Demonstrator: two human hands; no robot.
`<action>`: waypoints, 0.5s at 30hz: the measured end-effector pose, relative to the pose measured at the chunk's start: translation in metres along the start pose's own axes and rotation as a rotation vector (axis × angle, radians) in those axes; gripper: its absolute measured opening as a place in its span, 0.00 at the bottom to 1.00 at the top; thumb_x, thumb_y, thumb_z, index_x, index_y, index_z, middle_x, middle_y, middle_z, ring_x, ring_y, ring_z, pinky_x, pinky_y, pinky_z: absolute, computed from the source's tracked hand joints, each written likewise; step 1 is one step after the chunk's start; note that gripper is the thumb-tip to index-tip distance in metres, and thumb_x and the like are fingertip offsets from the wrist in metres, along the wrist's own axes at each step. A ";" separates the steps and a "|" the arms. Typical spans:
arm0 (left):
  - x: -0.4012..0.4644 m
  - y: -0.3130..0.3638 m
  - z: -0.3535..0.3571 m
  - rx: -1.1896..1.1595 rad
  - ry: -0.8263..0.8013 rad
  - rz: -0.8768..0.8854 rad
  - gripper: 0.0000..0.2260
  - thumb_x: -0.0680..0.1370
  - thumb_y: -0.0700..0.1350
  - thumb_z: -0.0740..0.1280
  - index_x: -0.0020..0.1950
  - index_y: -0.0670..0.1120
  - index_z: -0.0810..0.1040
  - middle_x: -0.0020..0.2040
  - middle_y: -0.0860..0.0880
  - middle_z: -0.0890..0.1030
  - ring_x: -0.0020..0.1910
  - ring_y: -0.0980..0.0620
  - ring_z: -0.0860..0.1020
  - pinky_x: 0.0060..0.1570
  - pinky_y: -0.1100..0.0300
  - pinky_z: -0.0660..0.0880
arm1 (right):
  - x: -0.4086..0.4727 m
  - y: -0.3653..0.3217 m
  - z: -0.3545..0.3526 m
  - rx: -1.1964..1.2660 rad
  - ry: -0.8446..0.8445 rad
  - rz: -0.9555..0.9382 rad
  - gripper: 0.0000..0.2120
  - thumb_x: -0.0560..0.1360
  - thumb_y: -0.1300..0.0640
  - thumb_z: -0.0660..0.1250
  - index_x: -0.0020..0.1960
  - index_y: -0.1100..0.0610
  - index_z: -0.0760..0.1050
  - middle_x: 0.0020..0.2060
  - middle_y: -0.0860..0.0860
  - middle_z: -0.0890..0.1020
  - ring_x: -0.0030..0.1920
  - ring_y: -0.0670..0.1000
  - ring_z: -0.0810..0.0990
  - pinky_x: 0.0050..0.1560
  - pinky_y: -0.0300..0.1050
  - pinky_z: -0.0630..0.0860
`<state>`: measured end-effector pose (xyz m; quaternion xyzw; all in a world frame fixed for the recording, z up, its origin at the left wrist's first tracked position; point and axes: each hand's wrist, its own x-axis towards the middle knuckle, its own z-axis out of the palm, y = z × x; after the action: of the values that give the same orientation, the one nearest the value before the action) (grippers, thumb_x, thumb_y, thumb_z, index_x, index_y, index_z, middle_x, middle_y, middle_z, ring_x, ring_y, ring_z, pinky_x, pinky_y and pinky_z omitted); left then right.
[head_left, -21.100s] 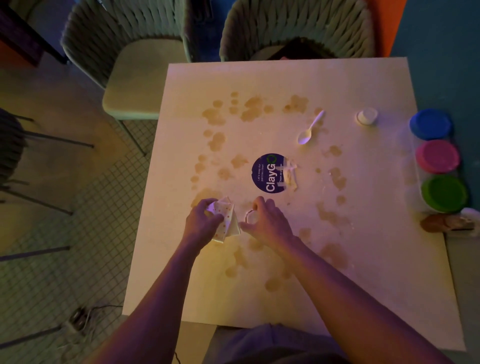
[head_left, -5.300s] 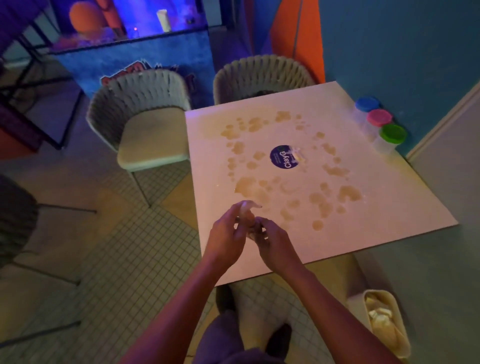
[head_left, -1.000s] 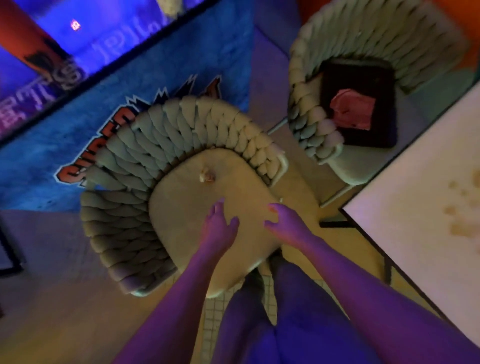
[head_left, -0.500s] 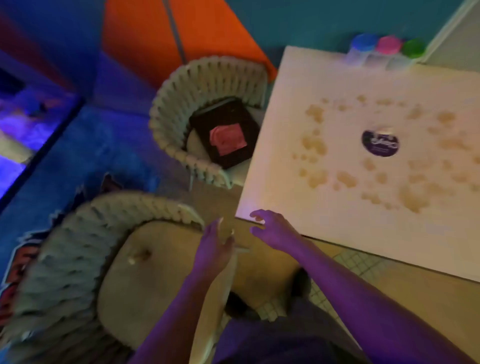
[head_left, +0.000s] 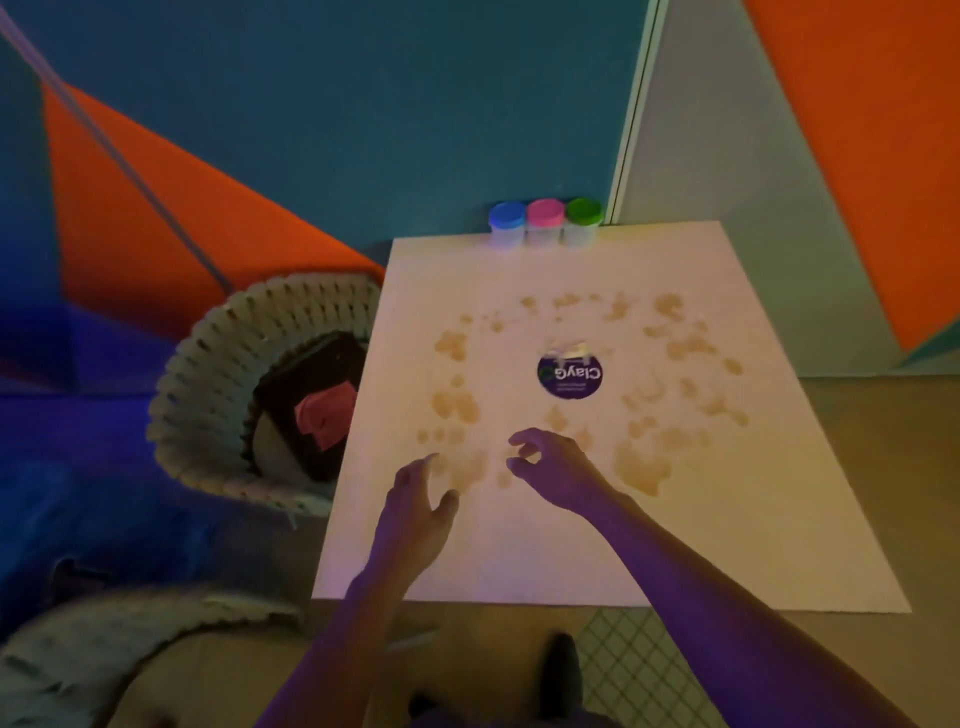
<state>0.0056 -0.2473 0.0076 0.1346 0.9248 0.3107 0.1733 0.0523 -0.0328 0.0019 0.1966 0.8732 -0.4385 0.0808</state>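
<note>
White table (head_left: 727, 545), blotched with tan stains (head_left: 641, 467), lay under both hands. Over its near left part the left hand (head_left: 415, 504) was relaxed, fingers spread, holding nothing. Just beside it the right hand (head_left: 558, 467) had loosely curled fingers, forefinger and thumb bent toward each other with nothing visible between them. Beyond them sat a round purple sticker (head_left: 570, 375). Three tubs (head_left: 545, 223) stood at the far edge, and a woven chair (head_left: 208, 364) stood left of the table.
</note>
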 end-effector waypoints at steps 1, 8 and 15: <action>0.010 0.011 0.002 0.008 -0.004 0.020 0.24 0.80 0.49 0.67 0.76 0.52 0.66 0.73 0.48 0.70 0.68 0.48 0.74 0.60 0.59 0.70 | 0.005 0.004 -0.012 0.009 0.027 0.006 0.16 0.76 0.50 0.69 0.62 0.53 0.78 0.53 0.49 0.82 0.54 0.50 0.80 0.55 0.43 0.74; 0.090 0.082 0.003 0.032 -0.008 0.162 0.24 0.80 0.51 0.66 0.76 0.53 0.66 0.73 0.51 0.68 0.69 0.50 0.72 0.65 0.55 0.72 | 0.055 0.017 -0.081 0.069 0.197 0.063 0.16 0.76 0.52 0.70 0.62 0.54 0.78 0.56 0.51 0.82 0.58 0.53 0.80 0.55 0.43 0.73; 0.195 0.138 -0.013 0.044 0.002 0.303 0.23 0.80 0.50 0.66 0.76 0.53 0.66 0.75 0.51 0.66 0.70 0.49 0.70 0.67 0.55 0.69 | 0.125 0.009 -0.146 0.093 0.334 0.081 0.16 0.77 0.51 0.68 0.64 0.51 0.77 0.56 0.52 0.80 0.53 0.51 0.79 0.50 0.43 0.72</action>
<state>-0.1562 -0.0784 0.0564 0.2762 0.9007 0.3130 0.1204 -0.0530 0.1226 0.0441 0.3055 0.8445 -0.4361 -0.0570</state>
